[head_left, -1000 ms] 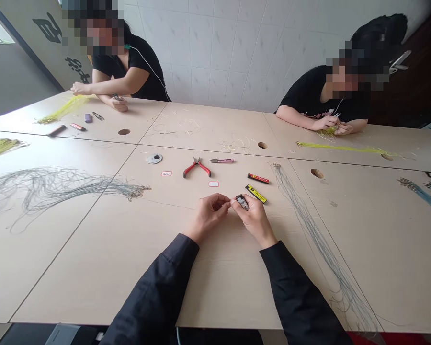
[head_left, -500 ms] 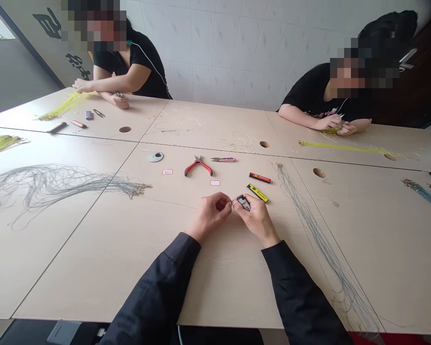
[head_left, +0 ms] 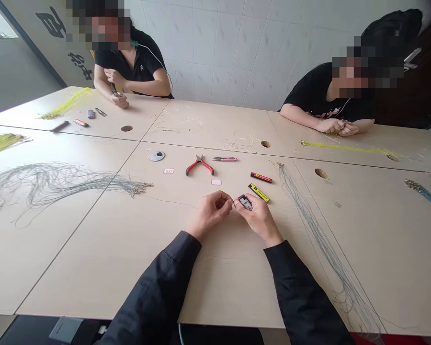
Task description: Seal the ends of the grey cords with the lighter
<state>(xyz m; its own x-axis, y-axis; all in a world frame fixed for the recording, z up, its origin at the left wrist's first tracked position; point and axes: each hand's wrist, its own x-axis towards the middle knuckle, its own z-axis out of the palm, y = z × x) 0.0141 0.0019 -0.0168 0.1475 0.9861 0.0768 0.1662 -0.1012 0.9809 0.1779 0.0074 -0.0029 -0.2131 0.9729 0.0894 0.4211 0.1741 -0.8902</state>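
Note:
My left hand (head_left: pixel 215 211) is closed in a pinch on a thin grey cord (head_left: pixel 172 201), which runs off toward the bundle of grey-blue cords (head_left: pixel 93 179) on the left. The fingertips hide its end. My right hand (head_left: pixel 260 218) is wrapped round a small lighter (head_left: pixel 244 202) with a black top and a pale printed body. The fingertips of both hands nearly meet over the table. Just beyond my right hand lie a yellow lighter (head_left: pixel 259 192) and a red lighter (head_left: pixel 261 178).
Red-handled pliers (head_left: pixel 200 165), pink thread snips (head_left: pixel 225 159) and a round metal disc (head_left: pixel 157 156) lie ahead. A second grey cord bundle (head_left: pixel 314 235) stretches along the right. Two co-workers (head_left: pixel 147 72) (head_left: pixel 309 105) sit across the table (head_left: pixel 222 282), with yellow cords near them.
My hands hold almost the same pose, fingertips close together. The left co-worker's raised hand has moved from the yellow cords toward the tool in the other hand. The view has shifted slightly.

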